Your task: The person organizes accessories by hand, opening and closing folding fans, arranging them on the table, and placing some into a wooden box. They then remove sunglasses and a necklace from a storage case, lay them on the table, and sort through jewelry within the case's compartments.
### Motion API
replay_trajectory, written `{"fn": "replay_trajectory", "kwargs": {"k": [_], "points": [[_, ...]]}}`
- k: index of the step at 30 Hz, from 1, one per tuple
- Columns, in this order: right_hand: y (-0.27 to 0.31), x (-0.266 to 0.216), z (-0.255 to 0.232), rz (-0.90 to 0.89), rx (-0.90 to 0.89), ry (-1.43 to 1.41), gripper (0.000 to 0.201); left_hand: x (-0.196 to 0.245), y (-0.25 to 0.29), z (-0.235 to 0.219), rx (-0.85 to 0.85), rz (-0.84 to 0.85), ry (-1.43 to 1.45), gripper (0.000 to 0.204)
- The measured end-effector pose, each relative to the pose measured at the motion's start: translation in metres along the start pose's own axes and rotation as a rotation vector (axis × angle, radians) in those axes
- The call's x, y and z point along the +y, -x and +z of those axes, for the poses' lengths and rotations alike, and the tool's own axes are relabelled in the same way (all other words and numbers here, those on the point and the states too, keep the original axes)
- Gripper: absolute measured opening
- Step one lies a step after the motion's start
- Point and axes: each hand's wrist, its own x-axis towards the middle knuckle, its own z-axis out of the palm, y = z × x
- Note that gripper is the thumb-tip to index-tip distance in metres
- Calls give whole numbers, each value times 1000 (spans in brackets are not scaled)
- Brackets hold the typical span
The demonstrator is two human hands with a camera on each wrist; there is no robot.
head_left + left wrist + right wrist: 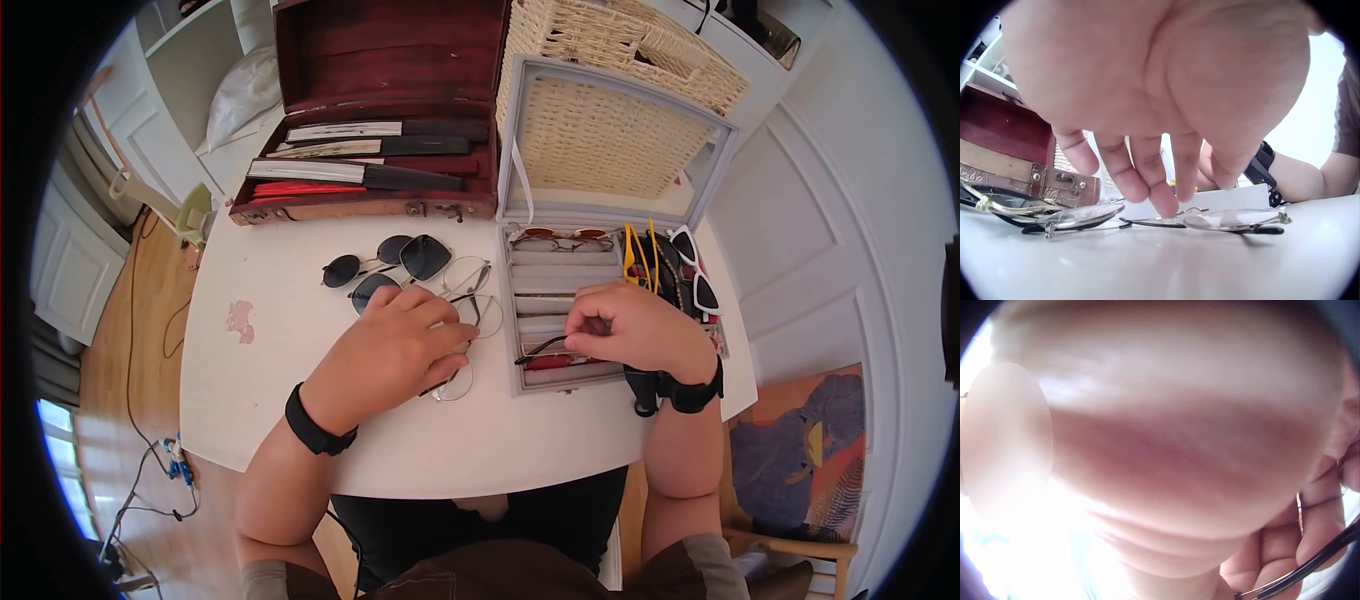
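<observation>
Over the open grey glasses case (pixel 508 300), my right hand (pixel 640 325) pinches a pair of eyeglasses by its thin frame. A black temple tip (pixel 541 350) sticks out to the left of its fingers, and a dark temple (pixel 1310 569) shows below them in the right wrist view. My left hand (pixel 393 340) hangs palm down above the table with its fingers extended. Under it lie clear round eyeglasses (pixel 1235 219), with the fingertips right at them. More clear eyeglasses (pixel 487 312) and dark sunglasses (pixel 426 258) lie just beyond that hand.
Rows in the case hold red-tinted glasses (pixel 560 233), yellow-framed glasses (pixel 630 255) and white-framed sunglasses (pixel 706 294). Its transparent lid (pixel 720 170) leans against a wicker basket (pixel 560 30). An open dark red wooden box (pixel 390 60) with folded fans (pixel 425 146) stands at the back left.
</observation>
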Motion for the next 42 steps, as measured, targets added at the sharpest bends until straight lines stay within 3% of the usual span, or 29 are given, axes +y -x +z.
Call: {"fn": "replay_trajectory", "kwargs": {"k": [2,8,14,18,29,42], "points": [[1,0,0,2,-3,2,16,-1,-3,-4,33,-105,-31,26],[0,-3,1,29,-6,-4,16,-10,2,1,30,-137,-84,20],[0,0,2,2,-1,-8,13,-10,1,5,39,-208,-110,26],[0,0,3,11,-1,-1,13,-5,-3,1,95,-161,-93,28],[1,1,3,7,2,11,13,5,0,-6,-171,45,45,27],[0,-1,2,26,5,27,14,6,1,-2,-124,-70,44,30]]}}
